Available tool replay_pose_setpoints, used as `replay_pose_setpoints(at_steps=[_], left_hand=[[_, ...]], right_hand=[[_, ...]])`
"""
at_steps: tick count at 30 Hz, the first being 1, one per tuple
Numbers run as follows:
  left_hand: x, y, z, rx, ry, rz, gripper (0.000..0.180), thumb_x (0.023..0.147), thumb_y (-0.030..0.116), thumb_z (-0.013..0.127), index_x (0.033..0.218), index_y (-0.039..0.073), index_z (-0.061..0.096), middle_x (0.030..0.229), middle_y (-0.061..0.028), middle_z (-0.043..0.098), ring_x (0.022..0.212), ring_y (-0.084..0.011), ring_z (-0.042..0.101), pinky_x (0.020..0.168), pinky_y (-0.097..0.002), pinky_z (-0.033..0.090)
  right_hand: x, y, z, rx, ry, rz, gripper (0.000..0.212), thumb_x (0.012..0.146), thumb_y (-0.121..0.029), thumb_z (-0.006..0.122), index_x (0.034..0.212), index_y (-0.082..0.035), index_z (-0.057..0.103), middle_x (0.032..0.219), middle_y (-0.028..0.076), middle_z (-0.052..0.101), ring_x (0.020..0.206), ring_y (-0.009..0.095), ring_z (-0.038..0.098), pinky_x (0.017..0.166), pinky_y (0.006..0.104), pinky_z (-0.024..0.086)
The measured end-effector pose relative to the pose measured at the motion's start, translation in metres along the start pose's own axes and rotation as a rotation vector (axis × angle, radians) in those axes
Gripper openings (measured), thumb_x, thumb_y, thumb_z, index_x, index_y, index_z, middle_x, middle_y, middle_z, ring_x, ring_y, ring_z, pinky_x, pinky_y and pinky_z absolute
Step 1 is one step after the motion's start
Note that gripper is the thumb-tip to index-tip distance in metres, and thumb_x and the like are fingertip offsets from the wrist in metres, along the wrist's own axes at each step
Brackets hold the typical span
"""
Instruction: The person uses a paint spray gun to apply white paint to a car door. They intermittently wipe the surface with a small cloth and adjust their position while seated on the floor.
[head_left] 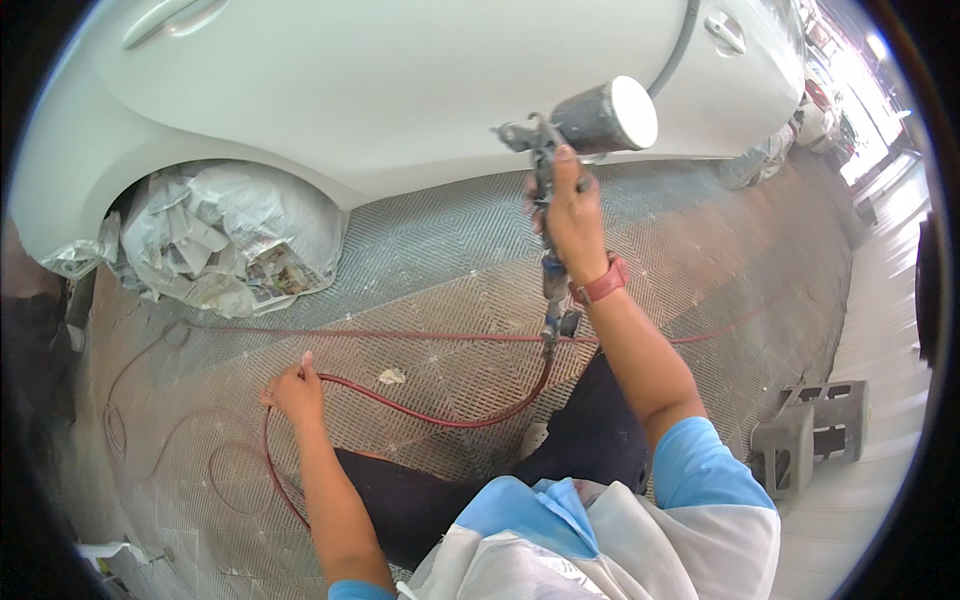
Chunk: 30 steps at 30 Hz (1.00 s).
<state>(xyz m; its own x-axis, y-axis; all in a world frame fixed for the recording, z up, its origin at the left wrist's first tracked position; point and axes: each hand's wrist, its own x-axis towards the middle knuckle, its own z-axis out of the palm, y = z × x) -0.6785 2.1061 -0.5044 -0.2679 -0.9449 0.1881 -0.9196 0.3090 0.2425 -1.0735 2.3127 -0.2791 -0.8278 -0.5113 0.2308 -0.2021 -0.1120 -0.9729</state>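
My right hand (578,215) is wrapped round the handle of a spray gun (543,170), raised close to the side of a white car (400,90). A dark cup with a white end (600,115) is fixed to the gun, tilted to the right. From the foot of the gun a red air hose (440,420) sags down and left to my left hand (295,392), whose fingers are closed on it. Beyond my left hand, the hose drops back toward my leg. The gun's trigger is mostly hidden by my fingers.
A wheel wrapped in plastic and paper (235,240) sits at the left under the car's arch. More hose (225,440) lies in loops on the patterned tile floor (690,270). A grey plastic stool (810,435) stands at the right by a pale wall (890,300).
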Motion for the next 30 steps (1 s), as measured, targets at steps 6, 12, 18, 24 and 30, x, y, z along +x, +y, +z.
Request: replay_pose_setpoints(at_steps=[6, 12, 18, 24, 30], left_hand=[[-0.001, -0.023, 0.001, 0.014, 0.048, -0.093, 0.048, 0.103, 0.047, 0.067, 0.08, 0.006, 0.078, 0.083, -0.0117, 0.074, 0.1, -0.0352, 0.063, 0.116, -0.0633, 0.028], [0.001, -0.036, -0.004, -0.013, -0.003, -0.144, 0.053, 0.102, 0.054, 0.065, 0.086, 0.006, 0.08, 0.092, -0.0159, 0.077, 0.105, -0.0382, 0.066, 0.115, -0.066, 0.027], [0.005, -0.024, -0.006, -0.023, -0.068, -0.114, 0.055, 0.104, 0.052, 0.064, 0.082, 0.003, 0.076, 0.085, -0.0152, 0.074, 0.095, -0.0367, 0.064, 0.11, -0.0607, 0.031], [0.002, 0.014, -0.006, -0.182, -0.061, 0.239, 0.048, 0.103, 0.043, 0.068, 0.082, 0.001, 0.077, 0.078, -0.0156, 0.072, 0.09, -0.0343, 0.063, 0.111, -0.0516, 0.032], [-0.008, 0.06, -0.011, -0.288, -0.07, 0.463, 0.043, 0.102, 0.041, 0.069, 0.086, 0.001, 0.076, 0.085, -0.0128, 0.072, 0.096, -0.0329, 0.061, 0.114, -0.055, 0.03]], right_hand=[[-0.035, -0.019, 0.098, 0.047, -0.247, -0.021, 0.057, 0.114, -0.047, 0.051, 0.138, 0.003, 0.063, 0.08, 0.002, 0.063, 0.06, 0.008, 0.057, 0.048, 0.0228, 0.045], [-0.042, -0.035, 0.164, 0.079, -0.404, -0.062, 0.059, 0.112, -0.044, 0.056, 0.146, 0.004, 0.061, 0.073, 0.002, 0.061, 0.058, 0.008, 0.055, 0.056, 0.0254, 0.046], [-0.012, -0.046, 0.125, 0.071, -0.358, 0.0, 0.059, 0.114, -0.052, 0.047, 0.135, 0.001, 0.063, 0.082, 0.004, 0.066, 0.061, 0.01, 0.064, 0.044, 0.023, 0.046], [0.014, -0.031, 0.017, -0.024, -0.027, -0.056, 0.054, 0.113, -0.05, 0.052, 0.126, 0.0, 0.067, 0.077, 0.001, 0.063, 0.057, 0.007, 0.059, 0.042, 0.0226, 0.044], [0.045, -0.012, -0.092, -0.133, 0.212, -0.085, 0.056, 0.113, -0.054, 0.048, 0.107, 0.0, 0.065, 0.076, 0.003, 0.064, 0.055, 0.009, 0.06, 0.041, 0.0235, 0.045]])
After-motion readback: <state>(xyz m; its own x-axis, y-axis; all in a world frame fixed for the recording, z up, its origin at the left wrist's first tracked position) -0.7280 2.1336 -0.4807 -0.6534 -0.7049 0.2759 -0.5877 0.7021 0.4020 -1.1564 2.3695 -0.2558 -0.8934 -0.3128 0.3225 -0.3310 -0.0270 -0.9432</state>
